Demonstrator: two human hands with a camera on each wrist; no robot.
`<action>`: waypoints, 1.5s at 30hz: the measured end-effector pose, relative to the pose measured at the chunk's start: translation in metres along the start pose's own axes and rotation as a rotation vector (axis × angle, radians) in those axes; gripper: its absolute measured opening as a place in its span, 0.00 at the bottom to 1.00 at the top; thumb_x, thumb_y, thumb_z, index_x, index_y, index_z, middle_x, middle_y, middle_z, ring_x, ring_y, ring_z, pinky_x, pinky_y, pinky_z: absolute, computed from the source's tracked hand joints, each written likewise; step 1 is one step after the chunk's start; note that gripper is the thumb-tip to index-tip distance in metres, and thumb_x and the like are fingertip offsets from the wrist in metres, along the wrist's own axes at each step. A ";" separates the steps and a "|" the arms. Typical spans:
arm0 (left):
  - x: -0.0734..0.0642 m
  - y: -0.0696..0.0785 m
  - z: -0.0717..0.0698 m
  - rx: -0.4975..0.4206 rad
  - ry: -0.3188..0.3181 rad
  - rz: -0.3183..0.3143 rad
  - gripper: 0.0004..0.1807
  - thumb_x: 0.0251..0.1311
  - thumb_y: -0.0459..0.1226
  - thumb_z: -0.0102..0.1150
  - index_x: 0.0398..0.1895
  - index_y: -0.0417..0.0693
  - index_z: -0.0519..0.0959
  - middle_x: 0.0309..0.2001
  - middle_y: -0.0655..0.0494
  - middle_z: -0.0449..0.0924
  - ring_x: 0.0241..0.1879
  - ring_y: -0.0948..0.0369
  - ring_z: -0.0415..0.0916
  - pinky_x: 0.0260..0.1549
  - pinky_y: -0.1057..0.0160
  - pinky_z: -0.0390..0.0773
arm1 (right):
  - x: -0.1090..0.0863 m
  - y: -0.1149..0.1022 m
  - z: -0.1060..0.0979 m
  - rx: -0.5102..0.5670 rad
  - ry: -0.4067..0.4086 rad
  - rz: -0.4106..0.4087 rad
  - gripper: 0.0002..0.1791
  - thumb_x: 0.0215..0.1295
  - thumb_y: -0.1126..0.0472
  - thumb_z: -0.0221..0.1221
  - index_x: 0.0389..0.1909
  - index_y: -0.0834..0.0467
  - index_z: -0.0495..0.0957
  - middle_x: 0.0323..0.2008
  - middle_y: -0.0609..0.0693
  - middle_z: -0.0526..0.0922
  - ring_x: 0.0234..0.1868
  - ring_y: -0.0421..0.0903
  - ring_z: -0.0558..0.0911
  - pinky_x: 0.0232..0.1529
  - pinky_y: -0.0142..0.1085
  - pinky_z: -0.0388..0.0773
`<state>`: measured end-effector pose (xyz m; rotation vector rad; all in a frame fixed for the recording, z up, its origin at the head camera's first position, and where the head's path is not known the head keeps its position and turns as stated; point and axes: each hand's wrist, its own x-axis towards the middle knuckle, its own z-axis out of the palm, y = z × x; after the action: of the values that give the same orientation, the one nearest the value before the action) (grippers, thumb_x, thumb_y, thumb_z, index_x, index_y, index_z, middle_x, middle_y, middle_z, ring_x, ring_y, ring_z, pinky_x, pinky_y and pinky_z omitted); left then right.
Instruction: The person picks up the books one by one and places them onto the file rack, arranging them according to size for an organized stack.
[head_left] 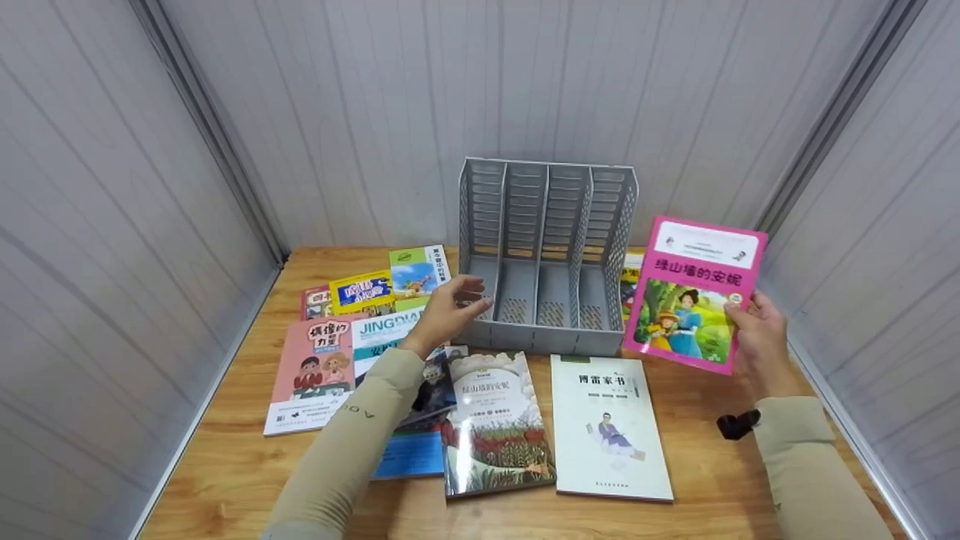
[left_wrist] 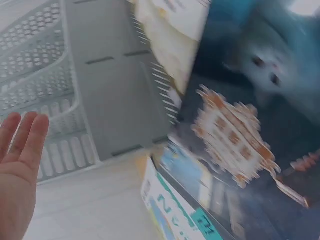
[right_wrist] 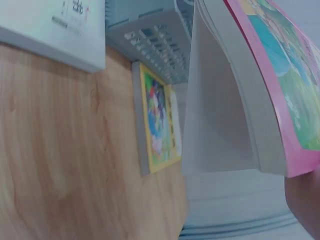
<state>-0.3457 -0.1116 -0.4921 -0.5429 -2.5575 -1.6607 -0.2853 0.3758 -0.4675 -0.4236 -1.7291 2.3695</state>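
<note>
Gripped the pink book (head_left: 679, 319) edgewise in the right hand (head_left: 763, 339), right of the gray rack (head_left: 551, 339), likely to leave its cover unblocked; held the left hand (head_left: 447, 309) empty, fingers extended, near the rack.

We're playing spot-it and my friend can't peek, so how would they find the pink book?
Find the big grey rack on the table. To its right, a right hand grips the pink book, whose cover shows someone in a blue dress. Unlike the white book lying nearby, it is held up.
</note>
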 end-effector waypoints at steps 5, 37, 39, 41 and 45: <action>-0.002 0.014 0.002 -0.085 -0.019 -0.023 0.29 0.74 0.43 0.69 0.73 0.42 0.76 0.67 0.40 0.82 0.66 0.46 0.81 0.67 0.47 0.82 | -0.013 0.000 0.030 -0.055 -0.098 -0.146 0.33 0.82 0.73 0.52 0.83 0.66 0.57 0.42 0.36 0.89 0.43 0.34 0.89 0.46 0.28 0.88; 0.003 0.072 -0.001 -0.239 -0.282 0.061 0.25 0.72 0.41 0.69 0.68 0.41 0.80 0.57 0.43 0.89 0.49 0.54 0.91 0.49 0.56 0.91 | -0.064 0.033 0.132 -0.552 -0.597 -0.486 0.19 0.81 0.71 0.54 0.68 0.70 0.75 0.54 0.68 0.87 0.40 0.44 0.85 0.43 0.31 0.86; 0.003 0.074 -0.002 -0.203 -0.303 0.073 0.23 0.72 0.41 0.69 0.65 0.41 0.81 0.56 0.43 0.90 0.48 0.55 0.91 0.48 0.57 0.90 | -0.065 0.035 0.135 -0.554 -0.617 -0.482 0.19 0.81 0.71 0.54 0.68 0.70 0.74 0.54 0.68 0.87 0.41 0.45 0.85 0.45 0.32 0.87; 0.004 0.075 -0.003 -0.172 -0.314 0.076 0.20 0.73 0.41 0.68 0.63 0.41 0.83 0.54 0.42 0.90 0.46 0.55 0.92 0.45 0.59 0.90 | -0.066 0.037 0.137 -0.560 -0.625 -0.473 0.19 0.81 0.71 0.54 0.69 0.70 0.74 0.54 0.68 0.87 0.42 0.45 0.85 0.45 0.32 0.87; 0.005 0.077 -0.003 -0.134 -0.310 0.069 0.14 0.75 0.40 0.66 0.56 0.39 0.85 0.50 0.42 0.92 0.41 0.57 0.92 0.39 0.63 0.88 | -0.067 0.039 0.139 -0.572 -0.626 -0.462 0.20 0.81 0.70 0.56 0.69 0.69 0.74 0.54 0.68 0.87 0.41 0.45 0.84 0.44 0.30 0.86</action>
<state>-0.3264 -0.0853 -0.4221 -0.9560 -2.6006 -1.8639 -0.2671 0.2176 -0.4569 0.6676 -2.4250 1.7401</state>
